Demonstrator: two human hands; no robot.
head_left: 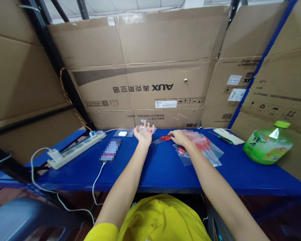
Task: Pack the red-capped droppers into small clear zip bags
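Observation:
My left hand (pixel 143 135) is turned palm up above the blue table, its fingers slightly curled. It holds a clear plastic bag (pixel 150 129) with something small and red showing in it. Beside it, several thin screwdrivers with red handles (pixel 163 138) lie on the tabletop, their metal shafts pointing left. The fingers of my right hand (pixel 179 137) close on the handle end of these screwdrivers; the fingertips are partly hidden. Under my right wrist spreads a pile of clear bags (pixel 208 150) containing more red-handled pieces.
On the left of the blue table (pixel 165 177) are a power strip (pixel 77 149), a blurred-out phone (pixel 111 150) on a cable and a white case (pixel 122 134). To the right are a green screwdriver (pixel 225 139), a pale flat object (pixel 229 135) and a green bottle (pixel 267 144). Cardboard walls (pixel 150 43) surround the table.

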